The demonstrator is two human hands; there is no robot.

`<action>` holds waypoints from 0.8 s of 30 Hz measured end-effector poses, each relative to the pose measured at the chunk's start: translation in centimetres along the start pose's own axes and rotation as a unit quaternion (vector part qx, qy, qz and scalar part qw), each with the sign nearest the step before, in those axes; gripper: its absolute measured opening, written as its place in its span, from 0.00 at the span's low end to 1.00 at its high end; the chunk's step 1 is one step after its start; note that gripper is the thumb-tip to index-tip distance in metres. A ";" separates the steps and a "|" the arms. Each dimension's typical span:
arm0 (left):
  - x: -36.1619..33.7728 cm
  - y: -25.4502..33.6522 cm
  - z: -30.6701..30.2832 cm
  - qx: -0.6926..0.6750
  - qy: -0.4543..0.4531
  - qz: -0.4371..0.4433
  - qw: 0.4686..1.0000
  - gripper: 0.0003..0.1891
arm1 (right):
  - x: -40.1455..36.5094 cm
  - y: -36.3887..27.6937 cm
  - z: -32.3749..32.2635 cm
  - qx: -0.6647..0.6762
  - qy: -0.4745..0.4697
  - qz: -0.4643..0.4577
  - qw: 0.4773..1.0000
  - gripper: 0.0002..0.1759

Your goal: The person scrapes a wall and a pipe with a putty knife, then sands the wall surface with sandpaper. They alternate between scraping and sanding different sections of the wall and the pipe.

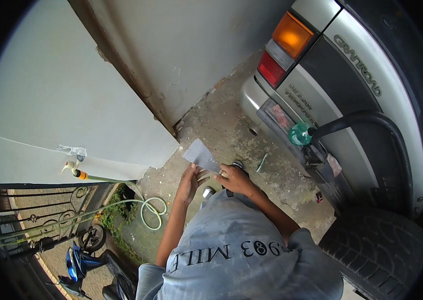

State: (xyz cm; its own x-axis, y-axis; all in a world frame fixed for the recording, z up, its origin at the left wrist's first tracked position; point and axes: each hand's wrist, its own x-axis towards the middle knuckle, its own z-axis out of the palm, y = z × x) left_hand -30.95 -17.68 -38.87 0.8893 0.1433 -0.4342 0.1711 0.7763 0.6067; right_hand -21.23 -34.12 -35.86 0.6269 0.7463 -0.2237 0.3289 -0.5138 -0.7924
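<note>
A thin, pale grey sheet (201, 154) is held out in front of the body, above the concrete ground. My left hand (190, 183) has its thumb and fingertips at the sheet's lower left edge. At the sheet's lower right corner, my right hand (234, 179) pinches it between thumb and fingers. The sheet stands up and away from both hands, and its surface looks plain.
To the right is a silver car (316, 95) with a green bottle (300, 134) and pinkish cloths on its bumper, and a spare tyre (379, 250). A hose (144, 206) runs from a wall tap (71, 164) at left. A toothbrush-like item (262, 162) lies on the ground.
</note>
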 end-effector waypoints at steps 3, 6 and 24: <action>0.8 -1.0 2.2 -0.012 0.031 0.021 0.999 0.22 | 0.5 -0.4 0.1 0.019 -0.083 -0.037 0.996 0.20; 1.0 -1.5 0.2 -0.030 0.098 0.019 0.995 0.22 | 1.7 1.5 -2.0 0.069 -0.095 -0.038 0.992 0.21; -5.9 -2.7 -9.6 -0.154 0.354 0.101 0.917 0.25 | 8.1 17.5 -14.7 -0.353 0.350 0.201 0.844 0.19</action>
State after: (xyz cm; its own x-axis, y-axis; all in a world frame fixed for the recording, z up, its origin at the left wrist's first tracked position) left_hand -40.77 -14.70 -44.34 0.3736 0.5813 -0.7229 -0.1918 0.8109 0.5529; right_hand 0.04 -43.28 -43.21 0.9704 0.1457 0.1927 0.1743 -0.9745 -0.1410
